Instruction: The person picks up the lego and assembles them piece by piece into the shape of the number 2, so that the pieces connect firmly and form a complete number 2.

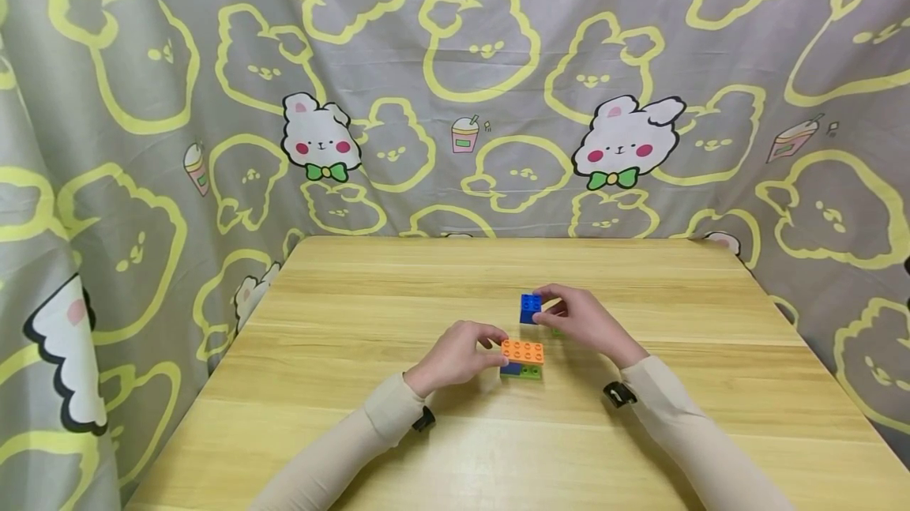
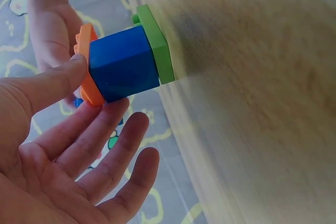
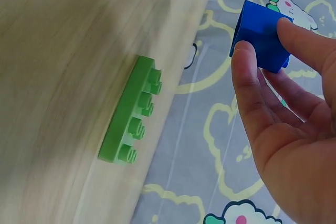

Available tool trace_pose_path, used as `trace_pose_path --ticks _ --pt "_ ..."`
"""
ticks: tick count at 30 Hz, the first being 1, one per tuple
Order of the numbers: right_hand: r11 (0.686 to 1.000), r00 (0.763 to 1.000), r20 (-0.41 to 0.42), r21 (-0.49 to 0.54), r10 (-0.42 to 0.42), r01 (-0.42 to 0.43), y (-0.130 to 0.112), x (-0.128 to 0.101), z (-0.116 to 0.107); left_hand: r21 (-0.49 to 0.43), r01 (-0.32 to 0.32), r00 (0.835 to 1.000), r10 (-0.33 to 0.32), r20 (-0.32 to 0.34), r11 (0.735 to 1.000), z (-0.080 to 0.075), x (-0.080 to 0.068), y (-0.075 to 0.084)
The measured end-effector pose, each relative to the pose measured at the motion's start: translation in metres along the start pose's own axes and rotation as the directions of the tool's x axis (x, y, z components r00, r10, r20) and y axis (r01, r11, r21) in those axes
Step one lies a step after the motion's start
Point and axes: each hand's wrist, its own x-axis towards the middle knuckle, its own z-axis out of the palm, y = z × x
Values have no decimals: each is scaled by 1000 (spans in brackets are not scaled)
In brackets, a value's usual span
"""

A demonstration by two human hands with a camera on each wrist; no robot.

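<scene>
A small stack stands on the table: a flat green brick (image 2: 157, 48) at the bottom, a blue brick (image 2: 123, 65) on it, and a flat orange brick (image 1: 522, 351) across the top. My left hand (image 1: 457, 355) pinches the orange brick at its left end between thumb and fingers. Just behind the stack, my right hand (image 1: 581, 320) holds a second blue brick (image 3: 262, 35) up off the table, its studs showing on top in the head view. Below that hand lies another flat green brick (image 3: 125, 114), mostly hidden by the hand in the head view.
The bricks are near the middle of a light wooden table (image 1: 355, 290). A grey curtain (image 1: 398, 100) with cartoon rabbits hangs behind its far edge and along both sides. Each wrist wears a small black camera.
</scene>
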Motion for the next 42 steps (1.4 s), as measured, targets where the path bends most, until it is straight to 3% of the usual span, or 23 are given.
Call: trace_pose_path --ticks 11,21,42 --pt "999 1000 -18 35 12 -11 -7 -16 -3 -9 5 1000 -5 7 1000 0 0 0" --pt "997 998 -53 69 -27 30 -7 -31 -3 -20 10 1000 -10 4 1000 0 -1 0" --pt "994 996 2 59 -87 87 -13 -50 1 -20 5 1000 -5 -11 1000 2 0 0"
